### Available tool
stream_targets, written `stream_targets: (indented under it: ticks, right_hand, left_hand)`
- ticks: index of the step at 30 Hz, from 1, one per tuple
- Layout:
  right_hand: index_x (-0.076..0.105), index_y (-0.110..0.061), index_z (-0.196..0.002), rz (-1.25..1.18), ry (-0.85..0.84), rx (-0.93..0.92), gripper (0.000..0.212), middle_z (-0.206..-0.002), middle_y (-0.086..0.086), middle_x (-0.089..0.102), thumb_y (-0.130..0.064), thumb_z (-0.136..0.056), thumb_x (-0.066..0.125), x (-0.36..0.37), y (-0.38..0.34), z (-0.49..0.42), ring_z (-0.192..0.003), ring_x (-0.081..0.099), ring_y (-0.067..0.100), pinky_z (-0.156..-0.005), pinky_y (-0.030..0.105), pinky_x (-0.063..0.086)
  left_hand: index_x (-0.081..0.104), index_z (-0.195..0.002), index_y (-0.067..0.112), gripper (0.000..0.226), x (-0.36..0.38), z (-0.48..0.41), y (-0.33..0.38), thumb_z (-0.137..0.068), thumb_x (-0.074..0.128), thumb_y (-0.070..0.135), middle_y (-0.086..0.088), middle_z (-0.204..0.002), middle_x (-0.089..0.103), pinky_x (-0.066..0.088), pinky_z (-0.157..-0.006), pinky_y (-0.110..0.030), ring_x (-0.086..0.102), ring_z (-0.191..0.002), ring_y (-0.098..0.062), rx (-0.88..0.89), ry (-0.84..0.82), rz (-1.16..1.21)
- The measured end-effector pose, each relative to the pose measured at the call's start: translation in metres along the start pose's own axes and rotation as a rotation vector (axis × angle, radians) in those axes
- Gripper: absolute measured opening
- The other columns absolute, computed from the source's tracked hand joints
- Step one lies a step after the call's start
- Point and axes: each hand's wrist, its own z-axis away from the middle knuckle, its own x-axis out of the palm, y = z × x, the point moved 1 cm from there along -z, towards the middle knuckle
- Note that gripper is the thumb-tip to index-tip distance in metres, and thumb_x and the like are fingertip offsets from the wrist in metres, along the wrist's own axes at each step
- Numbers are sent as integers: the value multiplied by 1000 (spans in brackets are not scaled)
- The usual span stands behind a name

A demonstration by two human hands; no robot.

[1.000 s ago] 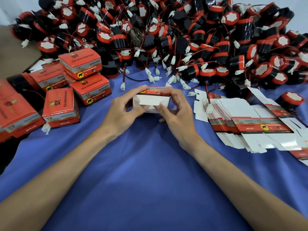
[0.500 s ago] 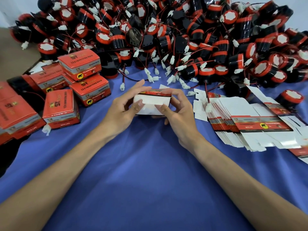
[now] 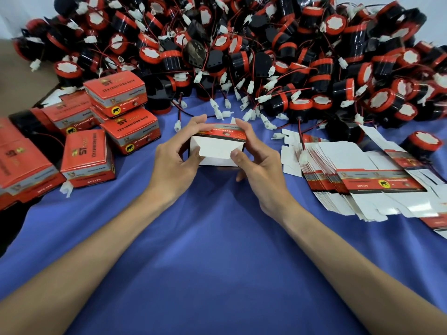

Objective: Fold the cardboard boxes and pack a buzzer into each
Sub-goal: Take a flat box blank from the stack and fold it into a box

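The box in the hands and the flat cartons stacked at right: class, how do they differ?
The held box is opened into shape; the flat cartons lie unfolded. The held box is single, gripped by left hand and right hand; the flat cartons form a fanned, untouched stack. Both carry red-and-black print.
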Motion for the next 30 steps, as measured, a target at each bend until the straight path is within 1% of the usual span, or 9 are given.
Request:
stream_targets:
  ticks: [4,8,14,18,20,23,26,28,30]
  right_hand:
    - [56,-41,-118,4,25,2,41,-113,-6,66,-8,-94,58,1,-1,1,-72,73,23,-47,17,43]
    - [58,-27,-125,42,55,-9,39,-114,4,67,-4,-95,53,-1,2,0,-70,73,25,-45,18,42]
    - [58,-32,-118,-117,-9,-41,35,-115,3,68,-5,-97,50,0,-3,1,-71,73,28,-46,18,46]
    - [55,-31,-119,-204,-53,-34,28,-118,4,68,-14,-97,54,2,-5,2,-76,73,30,-51,21,51]
    - [51,-29,-117,-232,-66,-13,25,-116,5,69,-15,-96,55,2,-5,2,-76,73,30,-54,23,53]
    - [49,-28,-111,-201,-106,11,22,-108,2,71,-15,-96,57,5,-4,2,-73,73,28,-55,23,54]
    - [47,-25,-112,-90,-113,2,23,-99,-5,73,-15,-94,59,6,-2,2,-70,73,24,-54,21,51]
    - [48,-23,-113,-30,-103,-5,25,-105,-2,72,-14,-94,61,6,0,2,-74,73,22,-54,20,50]
    - [50,-21,-114,31,-100,-14,27,-115,1,69,-14,-91,64,6,2,2,-87,71,15,-58,26,53]
  left_hand:
    - [55,-115,40,51,2,0,0,-89,61,-4,13,-134,52,46,-101,-27,43,-136,-11,18,21,-52]
    - [55,-115,41,60,6,2,4,-86,56,-12,19,-132,52,47,-101,-29,44,-133,-2,-4,50,-61]
    - [45,-138,13,57,7,1,10,-84,65,21,15,-131,53,44,-101,-19,49,-125,4,-109,139,146]
    - [30,-137,25,69,12,-1,11,-81,68,39,-8,-154,32,35,-113,-43,30,-143,-19,-284,156,329]
    - [29,-133,30,77,11,-2,10,-70,69,48,-5,-155,29,40,-109,-30,33,-140,-8,-285,195,363]
    - [26,-136,30,90,13,-2,10,-61,68,56,17,-141,33,38,-86,-1,36,-110,33,-240,290,369]
    - [25,-139,27,95,16,-2,5,-60,73,48,31,-113,58,46,-91,-17,55,-106,14,-246,268,443]
    - [27,-141,26,94,15,-3,3,-61,74,43,20,-116,61,47,-101,-39,58,-113,-5,-272,227,481]
    - [28,-142,26,90,10,-3,3,-65,73,43,21,-121,59,48,-101,-40,56,-116,-4,-251,213,420]
